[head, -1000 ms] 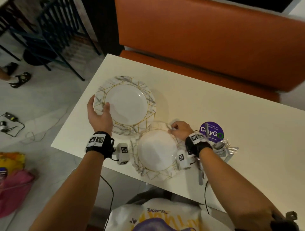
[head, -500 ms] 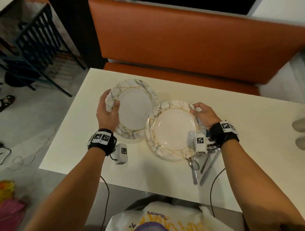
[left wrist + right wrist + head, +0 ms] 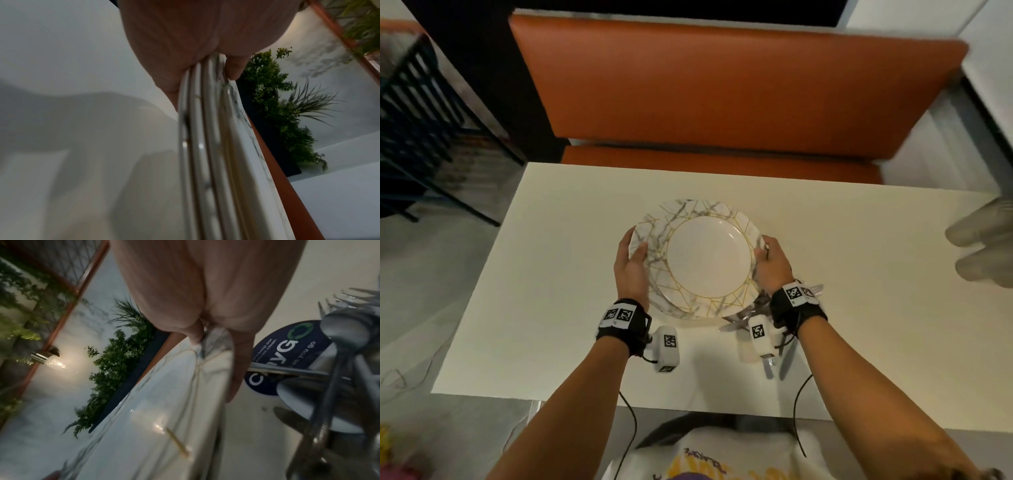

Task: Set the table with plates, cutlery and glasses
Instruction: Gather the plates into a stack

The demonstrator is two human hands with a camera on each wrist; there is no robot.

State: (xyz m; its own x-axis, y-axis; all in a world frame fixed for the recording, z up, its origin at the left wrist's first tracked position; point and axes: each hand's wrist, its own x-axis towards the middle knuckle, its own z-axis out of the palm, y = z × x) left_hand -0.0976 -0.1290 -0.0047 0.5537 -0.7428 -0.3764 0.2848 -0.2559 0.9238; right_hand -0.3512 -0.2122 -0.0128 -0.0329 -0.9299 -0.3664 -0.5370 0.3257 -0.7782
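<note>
A stack of marble-patterned plates with gold lines is at the middle of the white table. My left hand grips the stack's left rim, thumb on top. On the opposite rim, my right hand holds the top plate. The left wrist view shows several stacked plate rims pinched in my left hand. From the right wrist, the top plate is seen under my right hand. A heap of cutlery lies by my right wrist; its forks and spoons show there.
Clear glasses stand blurred at the table's right edge. A round blue sticker lies on the table under the cutlery. An orange bench runs behind the table's far edge. Dark chairs stand at the left.
The plate in my right hand has come left onto the plates held by my left hand. The joined stack now sits nearer the table's middle.
</note>
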